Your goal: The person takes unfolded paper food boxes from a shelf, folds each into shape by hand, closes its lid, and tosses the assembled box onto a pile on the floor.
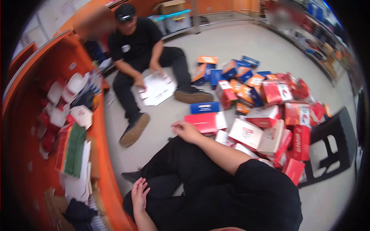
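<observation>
My left hand rests on my black trousers at the lower left, palm partly up, fingers apart, holding nothing. Over my raised knee, my right hand hangs with its fingers loosely spread and nothing in them. Just beyond it lies a red box with a white side, and behind that a blue box. To the right of my right hand, a white box with a red print sits at the near edge of a large pile of red, white, blue and orange boxes.
Across from me a person in black sits on the floor, both hands on a flat white carton sheet. An orange shelf with cartons stands left. A black cut-out panel lies right. Clear bins stand at the back.
</observation>
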The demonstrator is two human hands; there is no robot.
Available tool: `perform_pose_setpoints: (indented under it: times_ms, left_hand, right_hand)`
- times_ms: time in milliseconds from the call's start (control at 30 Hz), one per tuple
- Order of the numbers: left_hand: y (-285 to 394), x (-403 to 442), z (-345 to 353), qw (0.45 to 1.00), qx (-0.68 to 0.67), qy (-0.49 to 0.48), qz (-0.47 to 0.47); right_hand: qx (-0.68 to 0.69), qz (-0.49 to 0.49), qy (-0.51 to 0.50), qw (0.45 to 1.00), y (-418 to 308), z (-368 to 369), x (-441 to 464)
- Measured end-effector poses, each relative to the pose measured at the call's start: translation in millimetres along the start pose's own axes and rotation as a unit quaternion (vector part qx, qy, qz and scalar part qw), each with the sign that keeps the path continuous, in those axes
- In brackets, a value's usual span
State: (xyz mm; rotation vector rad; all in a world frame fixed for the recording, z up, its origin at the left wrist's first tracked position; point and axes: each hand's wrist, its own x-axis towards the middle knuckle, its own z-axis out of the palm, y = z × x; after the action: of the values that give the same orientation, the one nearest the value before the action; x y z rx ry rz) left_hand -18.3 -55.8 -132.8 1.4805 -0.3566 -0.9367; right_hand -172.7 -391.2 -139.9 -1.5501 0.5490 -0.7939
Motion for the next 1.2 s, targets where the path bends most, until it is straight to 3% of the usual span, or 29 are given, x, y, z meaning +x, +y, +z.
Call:
perform_pose_setpoints:
  times_ms: [33,100,133,167,267,333,400,500,533,567,600,700,800,900,1100,1200]
  left_hand:
    - [9.1,-3.0,-4.5,0.999,0.033,0.036,0.014]
    - [41.0,-8.5,-16.4,0.988,0.102,0.108,0.049]
    - [53.7,-8.4,-26.6,0.98,0.09,0.158,0.08]
    - [65.8,-4.4,-41.0,0.971,0.076,0.203,0.104]
    - [113.9,10.7,-68.5,0.906,0.06,0.36,0.214]
    - [141.1,23.9,-94.4,0.852,0.08,0.423,0.3]
    - [164.8,42.2,-107.2,0.775,0.159,0.489,0.367]
    - [197.6,63.0,-115.4,0.627,0.342,0.581,0.389]
    - [205.2,69.5,-126.0,0.566,0.421,0.599,0.379]
    - [212.4,75.1,-136.0,0.497,0.494,0.613,0.365]
    - [216.3,80.0,-146.5,0.553,0.447,0.629,0.315]
    - [206.9,93.0,-188.2,0.628,0.28,0.68,0.257]
    - [173.9,89.3,-219.3,0.789,0.163,0.543,0.237]
    - [147.7,93.6,-244.8,0.769,0.167,0.519,0.333]
    - [159.0,91.4,-248.1,0.796,0.217,0.482,0.294]
    - [158.1,94.9,-255.4,0.818,0.15,0.477,0.284]
  right_hand:
    - [-0.163,-0.144,-0.071,0.973,-26.3,30.3,-0.2]
    - [0.03,-0.006,-0.292,0.956,-46.9,80.8,16.4]
    - [0.019,-0.032,-0.344,0.938,-43.8,104.2,22.4]
    - [-0.019,-0.092,-0.354,0.931,-41.3,124.5,25.2]
    - [-0.14,-0.125,-0.336,0.923,-27.7,151.9,26.1]
    - [-0.412,-0.124,-0.336,0.838,12.5,150.0,15.2]
    - [-0.593,-0.01,-0.482,0.645,18.2,157.3,13.3]
    - [-0.311,-0.075,-0.473,0.821,27.8,155.4,22.6]
    - [-0.27,-0.034,-0.484,0.831,23.1,153.7,28.5]
    - [-0.322,-0.031,-0.472,0.82,23.8,151.2,32.4]
    - [-0.372,-0.028,-0.459,0.806,26.8,148.5,33.0]
    - [-0.437,-0.02,-0.476,0.762,30.1,152.9,37.9]
    - [-0.413,-0.021,-0.504,0.758,37.0,163.2,41.8]
    - [-0.413,-0.015,-0.5,0.761,33.5,162.7,39.8]
    - [-0.429,-0.014,-0.504,0.75,39.4,162.7,37.5]
    - [-0.432,-0.002,-0.499,0.752,36.9,163.9,36.1]
